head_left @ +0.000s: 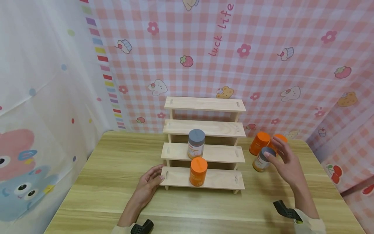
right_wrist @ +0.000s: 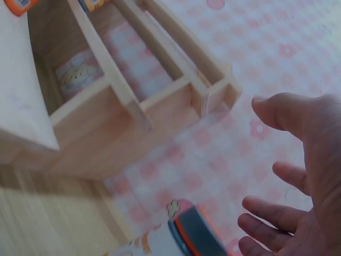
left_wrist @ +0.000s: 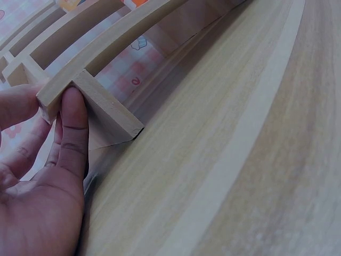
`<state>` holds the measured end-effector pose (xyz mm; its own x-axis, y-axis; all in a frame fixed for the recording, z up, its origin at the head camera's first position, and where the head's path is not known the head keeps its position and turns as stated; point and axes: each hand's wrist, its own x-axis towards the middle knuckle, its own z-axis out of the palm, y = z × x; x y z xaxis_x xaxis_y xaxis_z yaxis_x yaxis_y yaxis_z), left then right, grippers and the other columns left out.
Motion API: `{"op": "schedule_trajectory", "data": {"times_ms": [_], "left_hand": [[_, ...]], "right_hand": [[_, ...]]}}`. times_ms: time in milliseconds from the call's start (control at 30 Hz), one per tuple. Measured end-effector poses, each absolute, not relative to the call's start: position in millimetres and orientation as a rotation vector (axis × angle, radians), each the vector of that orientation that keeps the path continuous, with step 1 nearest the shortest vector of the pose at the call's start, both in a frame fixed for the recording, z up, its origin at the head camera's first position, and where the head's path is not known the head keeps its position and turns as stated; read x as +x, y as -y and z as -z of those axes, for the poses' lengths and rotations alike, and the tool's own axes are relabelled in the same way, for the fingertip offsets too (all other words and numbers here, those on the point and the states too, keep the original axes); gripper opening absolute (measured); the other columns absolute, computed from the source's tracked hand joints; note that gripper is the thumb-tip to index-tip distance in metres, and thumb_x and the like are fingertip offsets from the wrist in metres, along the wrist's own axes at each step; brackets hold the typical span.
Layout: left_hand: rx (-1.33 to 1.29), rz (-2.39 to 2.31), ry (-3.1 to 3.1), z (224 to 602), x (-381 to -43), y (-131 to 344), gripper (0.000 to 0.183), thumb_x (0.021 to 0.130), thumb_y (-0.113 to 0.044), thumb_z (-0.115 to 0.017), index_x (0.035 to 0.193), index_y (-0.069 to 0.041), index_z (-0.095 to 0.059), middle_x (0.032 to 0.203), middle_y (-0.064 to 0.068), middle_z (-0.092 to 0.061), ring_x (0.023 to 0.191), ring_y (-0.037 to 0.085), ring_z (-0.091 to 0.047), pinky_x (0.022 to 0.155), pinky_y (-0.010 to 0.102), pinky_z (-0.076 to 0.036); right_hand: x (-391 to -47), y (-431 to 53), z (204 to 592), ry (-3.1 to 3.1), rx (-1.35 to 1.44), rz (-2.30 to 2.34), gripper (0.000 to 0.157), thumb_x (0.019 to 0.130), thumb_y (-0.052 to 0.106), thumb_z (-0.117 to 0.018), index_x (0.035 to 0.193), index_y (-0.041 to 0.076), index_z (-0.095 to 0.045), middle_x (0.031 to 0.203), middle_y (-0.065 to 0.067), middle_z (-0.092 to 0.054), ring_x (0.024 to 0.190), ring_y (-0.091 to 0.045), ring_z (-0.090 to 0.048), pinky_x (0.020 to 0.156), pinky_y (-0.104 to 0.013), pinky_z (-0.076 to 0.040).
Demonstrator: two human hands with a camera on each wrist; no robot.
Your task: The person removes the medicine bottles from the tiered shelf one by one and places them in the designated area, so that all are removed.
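Note:
A wooden tiered shelf (head_left: 220, 178) stands on the table. My left hand (head_left: 148, 187) pinches the left end of its lowest board, with fingers above and below the wood in the left wrist view. An orange jar (head_left: 198, 174) sits on the lowest board. Behind it, one tier up, is a jar with a grey lid (head_left: 196, 143). Right of the shelf, my right hand (head_left: 287, 164) hovers with spread fingers beside a second grey-lidded jar (head_left: 260, 163). In the right wrist view a gap shows between these fingers and that jar's grey lid (right_wrist: 200, 234).
Behind the second grey-lidded jar stands another orange jar (head_left: 259, 144). One more orange jar (head_left: 280, 137) is partly hidden by my right hand. A pink checked cloth (head_left: 187, 78) hangs at the table's (head_left: 117, 165) back edge, and a white cloth (head_left: 58, 97) at the left.

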<state>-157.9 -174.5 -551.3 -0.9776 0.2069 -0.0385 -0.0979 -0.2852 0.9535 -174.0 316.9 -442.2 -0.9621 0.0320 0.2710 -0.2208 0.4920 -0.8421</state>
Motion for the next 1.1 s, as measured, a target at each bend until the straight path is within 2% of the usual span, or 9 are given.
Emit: {"op": "schedule_trajectory", "data": {"times_ms": [67, 167, 267, 367, 500, 600, 833, 1100], "left_hand": [[0.134, -2.371, -1.751, 551, -158, 175, 0.057, 0.100, 0.003, -0.062, 0.151, 0.010, -0.038, 0.135, 0.017, -0.052, 0.118, 0.017, -0.058, 0.096, 0.028, -0.053], [0.132, -2.374, -1.755, 551, -158, 174, 0.057, 0.099, 0.003, -0.062, 0.151, 0.011, -0.039, 0.134, 0.017, -0.053, 0.118, 0.017, -0.058, 0.096, 0.028, -0.053], [0.126, -2.375, -1.754, 552, -159, 174, 0.057, 0.099, 0.003, -0.062, 0.151, 0.010, -0.039, 0.134, 0.016, -0.054, 0.117, 0.017, -0.059, 0.095, 0.028, -0.054], [0.115, -2.378, -1.749, 552, -158, 174, 0.056, 0.099, 0.003, -0.062, 0.151, 0.009, -0.041, 0.133, 0.015, -0.055, 0.117, 0.017, -0.060, 0.095, 0.028, -0.054], [0.105, -2.375, -1.740, 551, -158, 174, 0.056, 0.099, 0.003, -0.062, 0.151, 0.007, -0.042, 0.132, 0.013, -0.055, 0.117, 0.017, -0.060, 0.095, 0.028, -0.054], [0.104, -2.373, -1.739, 551, -157, 173, 0.056, 0.099, 0.003, -0.062, 0.151, 0.006, -0.043, 0.132, 0.013, -0.055, 0.116, 0.017, -0.059, 0.095, 0.028, -0.054], [0.103, -2.380, -1.745, 551, -157, 173, 0.055, 0.099, 0.003, -0.063, 0.150, 0.007, -0.043, 0.131, 0.014, -0.055, 0.115, 0.017, -0.060, 0.094, 0.028, -0.054], [0.123, -2.378, -1.742, 551, -157, 174, 0.055, 0.099, 0.002, -0.063, 0.150, 0.007, -0.043, 0.131, 0.014, -0.055, 0.115, 0.017, -0.060, 0.094, 0.028, -0.054]], "right_hand": [[-174, -313, 437, 2.489, 0.169, -1.460, 0.071, 0.101, 0.021, -0.069, 0.162, 0.022, -0.034, 0.160, -0.020, -0.041, 0.146, -0.034, -0.037, 0.115, -0.014, -0.028], [-173, -307, 431, 2.491, 0.188, -1.471, 0.071, 0.102, 0.021, -0.069, 0.163, 0.024, -0.033, 0.161, -0.019, -0.039, 0.147, -0.040, -0.034, 0.124, -0.038, -0.024], [-172, -301, 425, 2.492, 0.233, -1.475, 0.072, 0.102, 0.020, -0.068, 0.164, 0.024, -0.031, 0.161, -0.019, -0.039, 0.146, -0.044, -0.034, 0.121, -0.058, -0.025], [-172, -295, 420, 2.479, 0.316, -1.446, 0.071, 0.102, 0.015, -0.068, 0.163, 0.023, -0.032, 0.159, -0.020, -0.041, 0.144, -0.041, -0.038, 0.120, -0.041, -0.033], [-173, -285, 414, 2.450, 0.417, -1.422, 0.071, 0.101, 0.009, -0.068, 0.162, 0.022, -0.035, 0.158, -0.015, -0.044, 0.142, -0.028, -0.043, 0.108, -0.013, -0.036], [-175, -279, 411, 2.444, 0.458, -1.453, 0.070, 0.101, 0.007, -0.068, 0.161, 0.022, -0.037, 0.157, -0.012, -0.046, 0.142, -0.021, -0.044, 0.108, -0.012, -0.036], [-180, -263, 409, 2.403, 0.592, -1.543, 0.068, 0.099, 0.000, -0.067, 0.159, 0.017, -0.040, 0.153, -0.018, -0.049, 0.138, -0.016, -0.049, 0.109, -0.016, -0.038], [-184, -252, 405, 2.418, 0.633, -1.516, 0.068, 0.097, 0.001, -0.069, 0.158, 0.017, -0.042, 0.154, -0.019, -0.047, 0.140, -0.029, -0.046, 0.112, -0.019, -0.037]]}}
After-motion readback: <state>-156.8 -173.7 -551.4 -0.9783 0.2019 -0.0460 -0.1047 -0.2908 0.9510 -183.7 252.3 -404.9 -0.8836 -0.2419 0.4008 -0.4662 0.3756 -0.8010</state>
